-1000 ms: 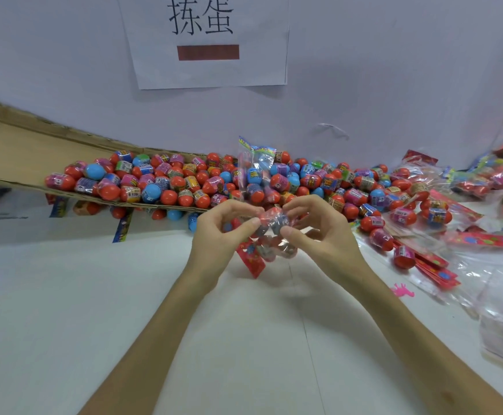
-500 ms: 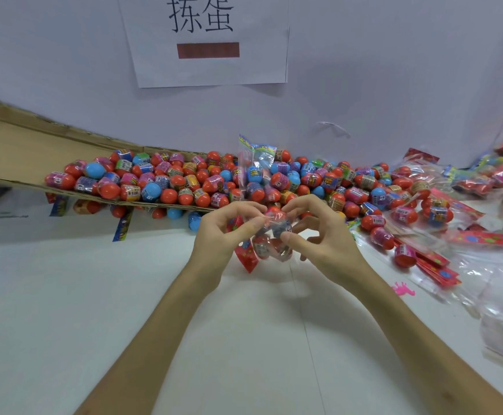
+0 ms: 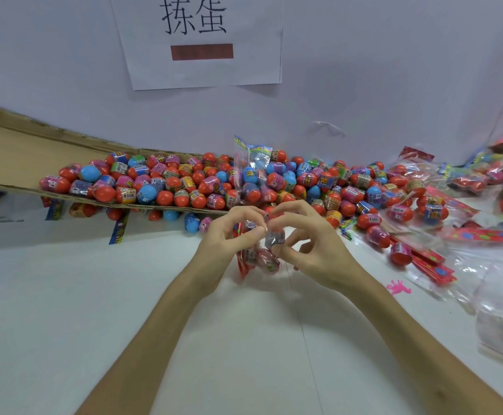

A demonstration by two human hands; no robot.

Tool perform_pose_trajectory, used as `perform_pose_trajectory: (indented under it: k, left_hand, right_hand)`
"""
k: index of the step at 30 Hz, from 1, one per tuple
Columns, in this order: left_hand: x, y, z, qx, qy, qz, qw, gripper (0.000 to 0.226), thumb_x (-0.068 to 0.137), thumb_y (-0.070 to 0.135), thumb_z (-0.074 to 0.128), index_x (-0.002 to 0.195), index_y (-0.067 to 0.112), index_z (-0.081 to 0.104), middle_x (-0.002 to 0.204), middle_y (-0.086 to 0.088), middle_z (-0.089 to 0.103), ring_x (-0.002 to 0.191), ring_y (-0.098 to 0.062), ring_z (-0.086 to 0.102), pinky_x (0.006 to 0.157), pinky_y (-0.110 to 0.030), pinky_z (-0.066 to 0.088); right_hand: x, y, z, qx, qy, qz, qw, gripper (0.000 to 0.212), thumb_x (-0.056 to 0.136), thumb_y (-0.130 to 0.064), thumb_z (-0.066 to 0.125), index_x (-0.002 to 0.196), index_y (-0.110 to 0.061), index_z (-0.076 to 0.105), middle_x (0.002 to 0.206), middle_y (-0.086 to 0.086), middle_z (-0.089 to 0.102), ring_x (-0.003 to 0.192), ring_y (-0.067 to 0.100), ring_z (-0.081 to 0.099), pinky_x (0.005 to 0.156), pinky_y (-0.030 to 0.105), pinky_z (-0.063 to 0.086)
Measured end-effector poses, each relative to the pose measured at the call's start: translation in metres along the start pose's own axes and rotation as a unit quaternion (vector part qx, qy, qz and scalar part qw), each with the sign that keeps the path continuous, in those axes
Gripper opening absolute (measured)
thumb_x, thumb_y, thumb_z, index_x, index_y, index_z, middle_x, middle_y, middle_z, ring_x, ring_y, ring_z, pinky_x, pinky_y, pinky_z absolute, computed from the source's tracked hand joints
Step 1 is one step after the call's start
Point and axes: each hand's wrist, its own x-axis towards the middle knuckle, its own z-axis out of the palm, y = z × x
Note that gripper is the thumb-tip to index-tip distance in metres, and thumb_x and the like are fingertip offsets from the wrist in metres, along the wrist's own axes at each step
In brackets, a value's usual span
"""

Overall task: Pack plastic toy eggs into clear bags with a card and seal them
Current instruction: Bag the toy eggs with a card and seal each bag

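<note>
Bench [image 3: 64, 310], white.
- Centre: left hand [image 3: 229, 238] and right hand [image 3: 307, 244], fingers of both pinching the top of one clear bag [image 3: 266, 256] that holds eggs and a red card [image 3: 242, 265].
- Far edge: heap of toy eggs [image 3: 184, 187], red, blue and pink, lying partly on a cardboard sheet [image 3: 10, 154] at far left. One filled bag [image 3: 253, 166] stands upright in the heap.
- Right edge: loose red cards [image 3: 429, 259], a small pink toy [image 3: 398, 287], empty bags [image 3: 501, 304].
- Wall: paper sign [image 3: 202, 40].

A paper sign [image 3: 196, 40] hangs above a cardboard sheet [image 3: 10, 151].
</note>
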Motion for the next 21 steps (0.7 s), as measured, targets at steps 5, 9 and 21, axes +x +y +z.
perform_pose_trajectory:
  k: [5, 9, 21]
  left_hand:
    - [0.0, -0.002, 0.003, 0.047, -0.011, -0.012, 0.999, 0.014, 0.087, 0.032, 0.061, 0.078, 0.025, 0.07, 0.12, -0.007, 0.063, 0.119, -0.023, 0.06, 0.105, -0.045, 0.049]
    - [-0.004, -0.002, 0.007, 0.121, -0.038, 0.022, 0.992, 0.02, 0.08, 0.05, 0.071, 0.078, 0.03, 0.072, 0.119, 0.005, 0.06, 0.12, -0.004, 0.057, 0.101, -0.016, 0.043]
    - [-0.004, 0.001, -0.007, 0.067, -0.091, -0.028, 0.993, 0.019, 0.087, 0.029, 0.07, 0.09, 0.013, 0.078, 0.131, 0.0, 0.062, 0.125, -0.007, 0.059, 0.095, -0.018, 0.049]
  right_hand:
    - [-0.002, -0.003, 0.001, 0.023, -0.047, 0.011, 0.999, 0.023, 0.079, 0.002, 0.082, 0.092, -0.012, 0.07, 0.117, 0.003, 0.058, 0.063, 0.004, 0.056, 0.055, 0.012, 0.041]
    - [-0.002, -0.001, 0.002, -0.001, -0.028, 0.014, 1.0, 0.025, 0.076, -0.002, 0.086, 0.083, -0.008, 0.062, 0.107, 0.005, 0.062, 0.053, 0.006, 0.043, 0.053, 0.017, 0.032]
    - [0.003, 0.003, -0.01, 0.238, -0.125, 0.163, 0.949, 0.019, 0.089, -0.02, 0.062, 0.093, -0.001, 0.066, 0.104, 0.007, 0.055, 0.073, 0.019, 0.054, 0.061, 0.03, 0.045]
